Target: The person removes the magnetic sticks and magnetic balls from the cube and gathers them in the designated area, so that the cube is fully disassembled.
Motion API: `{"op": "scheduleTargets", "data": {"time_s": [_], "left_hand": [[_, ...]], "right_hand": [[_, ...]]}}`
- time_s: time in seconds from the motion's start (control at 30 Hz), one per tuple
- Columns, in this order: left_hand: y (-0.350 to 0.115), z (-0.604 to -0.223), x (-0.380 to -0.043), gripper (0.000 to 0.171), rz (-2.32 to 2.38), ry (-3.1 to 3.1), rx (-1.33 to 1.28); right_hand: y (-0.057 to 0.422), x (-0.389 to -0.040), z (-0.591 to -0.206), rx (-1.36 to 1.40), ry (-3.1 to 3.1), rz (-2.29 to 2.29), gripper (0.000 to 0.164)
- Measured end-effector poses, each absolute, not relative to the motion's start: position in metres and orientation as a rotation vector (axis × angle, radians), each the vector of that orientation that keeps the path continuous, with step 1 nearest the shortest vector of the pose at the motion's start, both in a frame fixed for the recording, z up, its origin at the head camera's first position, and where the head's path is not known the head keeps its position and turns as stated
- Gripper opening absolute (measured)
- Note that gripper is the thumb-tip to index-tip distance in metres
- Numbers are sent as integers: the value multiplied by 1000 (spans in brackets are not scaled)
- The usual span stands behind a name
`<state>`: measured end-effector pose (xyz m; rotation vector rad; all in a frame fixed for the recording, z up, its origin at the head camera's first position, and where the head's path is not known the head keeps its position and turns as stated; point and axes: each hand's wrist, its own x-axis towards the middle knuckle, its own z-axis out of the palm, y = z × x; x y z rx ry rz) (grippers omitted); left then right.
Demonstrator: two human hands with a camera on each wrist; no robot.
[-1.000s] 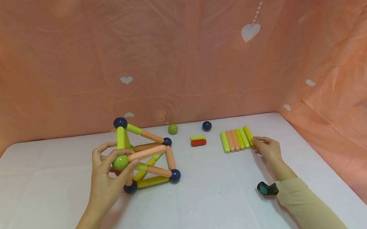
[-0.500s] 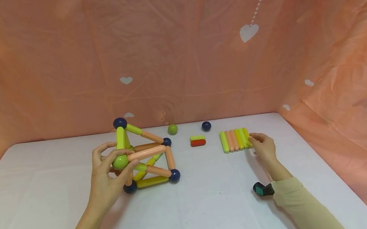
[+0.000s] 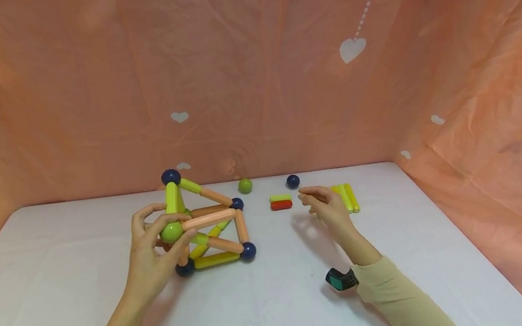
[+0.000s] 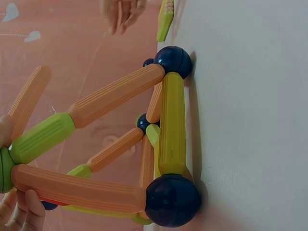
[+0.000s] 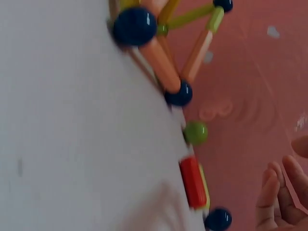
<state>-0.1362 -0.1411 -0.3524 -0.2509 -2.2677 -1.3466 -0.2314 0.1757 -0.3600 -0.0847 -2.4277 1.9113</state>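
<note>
My left hand (image 3: 149,258) grips the green ball (image 3: 171,232) at a corner of a frame built from magnetic sticks and balls. Navy balls (image 3: 248,251) mark several of its other corners. From the held ball juts a peach stick (image 4: 30,103), its far end free in the left wrist view. Above the table, right of the frame, my right hand (image 3: 333,214) has loosely bent fingers and nothing between them. It partly hides the row of yellow, green and peach sticks (image 3: 353,197). The right wrist view shows its fingers (image 5: 269,192) apart from everything.
A short red stick (image 3: 281,205) and a short green stick (image 3: 280,198) lie side by side mid-table. Behind them sit a loose green ball (image 3: 245,186) and a loose navy ball (image 3: 293,182). A peach cloth (image 3: 245,72) hangs along the table's back edge.
My right hand has left the right end of the stick row and moved left, across its front. The last yellow stick now lies straight beside the others. My left hand keeps its grip.
</note>
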Motion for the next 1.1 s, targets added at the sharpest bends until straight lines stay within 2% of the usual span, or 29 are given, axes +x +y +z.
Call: {"op": "scheduleTargets", "data": {"time_s": [0.3, 0.83, 0.97, 1.1], "left_hand": [[-143, -353, -137, 22, -1328, -2267, -270], [-141, -353, -136, 23, -1308, -2254, -272], [-142, -352, -136, 29, -1276, -2260, -279], [-145, -349, -130, 45, -1237, -2317, -230]], "right_hand": [[128, -223, -356, 312, -2338, 2118, 28], [94, -214, -348, 550, -2369, 2224, 30], [86, -211, -342, 674, -2377, 2284, 36], [80, -206, -339, 788, -2423, 2277, 39]]}}
